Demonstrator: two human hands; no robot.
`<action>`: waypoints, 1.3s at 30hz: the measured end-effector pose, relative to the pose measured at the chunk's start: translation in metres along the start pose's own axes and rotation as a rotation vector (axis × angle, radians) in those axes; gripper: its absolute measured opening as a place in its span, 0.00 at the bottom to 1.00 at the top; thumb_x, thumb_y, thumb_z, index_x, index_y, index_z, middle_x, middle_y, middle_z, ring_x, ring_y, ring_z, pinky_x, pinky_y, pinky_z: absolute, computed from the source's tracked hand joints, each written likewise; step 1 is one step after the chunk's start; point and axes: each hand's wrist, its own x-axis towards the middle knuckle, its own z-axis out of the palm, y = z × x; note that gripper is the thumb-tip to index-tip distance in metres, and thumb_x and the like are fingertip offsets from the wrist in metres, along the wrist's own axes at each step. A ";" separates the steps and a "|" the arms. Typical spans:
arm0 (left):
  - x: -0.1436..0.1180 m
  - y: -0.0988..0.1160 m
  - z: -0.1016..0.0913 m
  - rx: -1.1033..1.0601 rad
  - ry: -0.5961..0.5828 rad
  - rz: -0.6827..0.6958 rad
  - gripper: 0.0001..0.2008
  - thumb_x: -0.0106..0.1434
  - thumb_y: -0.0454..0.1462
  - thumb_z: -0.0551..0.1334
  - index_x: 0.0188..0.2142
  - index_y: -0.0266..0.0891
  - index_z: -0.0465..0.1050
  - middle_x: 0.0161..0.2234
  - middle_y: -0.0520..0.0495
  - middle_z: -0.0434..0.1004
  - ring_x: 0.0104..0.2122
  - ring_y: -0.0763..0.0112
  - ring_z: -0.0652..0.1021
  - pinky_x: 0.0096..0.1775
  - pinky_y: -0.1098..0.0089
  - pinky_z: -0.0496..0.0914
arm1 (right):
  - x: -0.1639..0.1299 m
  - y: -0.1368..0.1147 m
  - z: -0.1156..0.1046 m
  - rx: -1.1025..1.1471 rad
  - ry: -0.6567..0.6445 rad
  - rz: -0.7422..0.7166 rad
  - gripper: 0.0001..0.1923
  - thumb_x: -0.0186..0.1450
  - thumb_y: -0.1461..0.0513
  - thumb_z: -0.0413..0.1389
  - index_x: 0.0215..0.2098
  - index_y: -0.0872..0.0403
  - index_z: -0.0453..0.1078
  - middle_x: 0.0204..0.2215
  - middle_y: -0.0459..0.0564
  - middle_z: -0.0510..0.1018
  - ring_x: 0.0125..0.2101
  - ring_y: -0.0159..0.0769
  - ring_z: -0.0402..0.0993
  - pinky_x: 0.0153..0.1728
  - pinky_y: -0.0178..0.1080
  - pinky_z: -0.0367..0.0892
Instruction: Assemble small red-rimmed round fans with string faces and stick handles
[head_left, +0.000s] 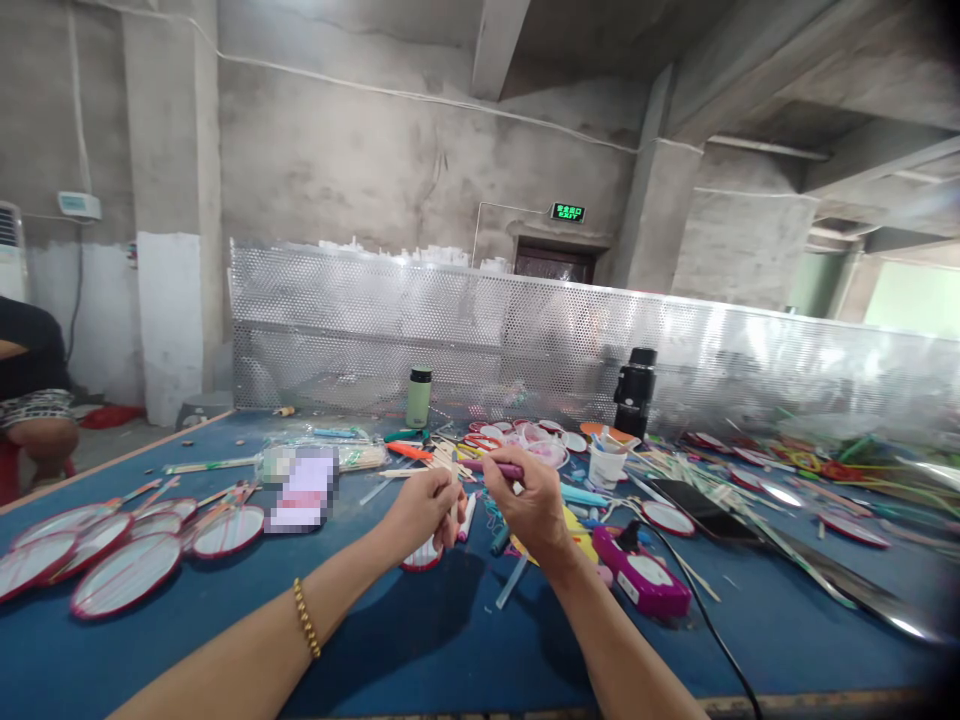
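Note:
In the middle of the view, my left hand (427, 505) is closed on a thin wooden stick (454, 462) that points upward. Just beneath this hand shows a round white disc (421, 555) with a red rim; whether it is joined to the stick is hidden. My right hand (529, 500) grips a dark pink, pen-shaped tool (504, 468), its tip pointing left and close to the stick. Loose wooden sticks, an orange-handled tool (409, 452) and a pink-and-white marker (466, 517) lie around the hands.
Several red-rimmed discs (127, 578) with sticks lie at the left, near a phone (304, 490). A purple box (641, 570) with a black cable sits right. Behind stand a white cup (606, 466), a green tumbler (418, 400) and a black flask (635, 392). A person (30, 370) sits far left.

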 end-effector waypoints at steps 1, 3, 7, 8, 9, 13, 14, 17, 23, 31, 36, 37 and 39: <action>0.000 0.000 0.000 0.002 -0.001 -0.001 0.09 0.61 0.39 0.52 0.27 0.37 0.64 0.17 0.50 0.73 0.11 0.75 0.71 0.11 0.78 0.60 | 0.000 0.000 0.000 0.002 -0.001 -0.002 0.06 0.62 0.65 0.54 0.27 0.55 0.70 0.23 0.47 0.75 0.22 0.30 0.68 0.26 0.33 0.64; 0.000 0.000 0.001 0.007 -0.003 0.001 0.10 0.61 0.39 0.52 0.26 0.37 0.64 0.17 0.50 0.73 0.11 0.75 0.71 0.11 0.78 0.60 | 0.000 0.001 0.000 0.010 -0.004 -0.002 0.07 0.62 0.65 0.54 0.27 0.55 0.70 0.23 0.47 0.75 0.22 0.30 0.69 0.26 0.33 0.64; -0.001 0.001 0.001 0.007 -0.002 0.003 0.09 0.61 0.38 0.52 0.26 0.37 0.64 0.17 0.50 0.73 0.11 0.75 0.71 0.11 0.78 0.60 | 0.000 0.000 0.000 0.010 -0.012 0.005 0.07 0.62 0.65 0.54 0.27 0.55 0.70 0.23 0.47 0.75 0.22 0.30 0.68 0.25 0.33 0.64; -0.001 0.001 0.001 0.007 0.000 0.002 0.09 0.61 0.38 0.52 0.27 0.37 0.64 0.17 0.50 0.73 0.11 0.75 0.71 0.11 0.78 0.60 | 0.000 0.000 0.000 0.007 -0.011 0.005 0.07 0.62 0.65 0.54 0.27 0.55 0.70 0.22 0.47 0.75 0.22 0.30 0.68 0.25 0.33 0.64; 0.000 0.000 0.001 0.007 0.000 0.002 0.09 0.61 0.38 0.52 0.27 0.37 0.64 0.17 0.50 0.73 0.11 0.75 0.71 0.11 0.78 0.60 | 0.000 0.000 0.000 0.005 -0.011 0.004 0.07 0.62 0.65 0.54 0.27 0.55 0.70 0.22 0.47 0.75 0.22 0.29 0.68 0.25 0.33 0.64; 0.000 -0.001 0.000 0.006 -0.014 0.004 0.10 0.61 0.39 0.52 0.26 0.37 0.64 0.17 0.50 0.73 0.11 0.74 0.71 0.11 0.78 0.61 | -0.001 0.000 0.000 0.013 -0.015 0.006 0.07 0.63 0.65 0.53 0.26 0.55 0.69 0.22 0.47 0.74 0.23 0.29 0.68 0.26 0.32 0.64; 0.000 -0.001 0.000 0.005 -0.015 0.002 0.10 0.61 0.39 0.52 0.26 0.37 0.64 0.17 0.50 0.73 0.11 0.74 0.71 0.11 0.78 0.61 | -0.001 0.000 0.000 0.017 -0.017 0.008 0.08 0.63 0.65 0.53 0.26 0.55 0.69 0.22 0.47 0.74 0.22 0.29 0.68 0.26 0.32 0.64; 0.000 -0.002 0.000 0.000 -0.005 -0.001 0.10 0.61 0.39 0.52 0.26 0.37 0.64 0.17 0.50 0.74 0.11 0.75 0.71 0.11 0.78 0.61 | 0.000 0.000 0.000 0.011 -0.011 0.007 0.08 0.62 0.65 0.53 0.26 0.55 0.69 0.21 0.46 0.74 0.21 0.28 0.66 0.24 0.32 0.63; 0.000 -0.003 -0.001 0.009 -0.013 0.011 0.10 0.62 0.39 0.52 0.27 0.37 0.64 0.17 0.50 0.73 0.11 0.75 0.71 0.12 0.78 0.61 | -0.001 0.001 0.000 -0.005 -0.005 -0.001 0.07 0.62 0.65 0.54 0.26 0.56 0.69 0.21 0.46 0.73 0.20 0.27 0.64 0.24 0.32 0.61; 0.001 -0.002 -0.001 -0.001 -0.002 0.013 0.10 0.62 0.39 0.52 0.27 0.37 0.64 0.16 0.50 0.73 0.11 0.75 0.71 0.11 0.79 0.60 | -0.001 0.001 0.000 0.002 -0.013 0.003 0.07 0.63 0.65 0.54 0.26 0.56 0.70 0.21 0.46 0.72 0.20 0.27 0.63 0.23 0.32 0.61; 0.000 -0.001 0.000 0.010 -0.002 0.009 0.10 0.62 0.39 0.52 0.26 0.37 0.64 0.16 0.50 0.73 0.11 0.75 0.71 0.11 0.79 0.61 | -0.001 0.002 0.000 0.006 -0.012 0.002 0.07 0.63 0.65 0.54 0.27 0.56 0.70 0.23 0.47 0.74 0.21 0.28 0.65 0.24 0.32 0.62; 0.000 -0.001 0.000 0.008 -0.001 0.007 0.10 0.61 0.39 0.52 0.27 0.37 0.64 0.16 0.50 0.73 0.11 0.75 0.71 0.11 0.79 0.60 | -0.001 0.002 0.000 0.009 -0.008 0.001 0.07 0.63 0.65 0.54 0.27 0.55 0.70 0.23 0.47 0.74 0.22 0.29 0.66 0.24 0.32 0.62; 0.000 -0.001 0.000 0.003 -0.002 0.004 0.10 0.61 0.39 0.52 0.27 0.37 0.64 0.16 0.50 0.73 0.10 0.75 0.71 0.11 0.78 0.61 | -0.001 0.002 0.000 0.011 0.001 0.002 0.07 0.63 0.65 0.54 0.27 0.55 0.70 0.23 0.47 0.74 0.22 0.29 0.67 0.25 0.32 0.63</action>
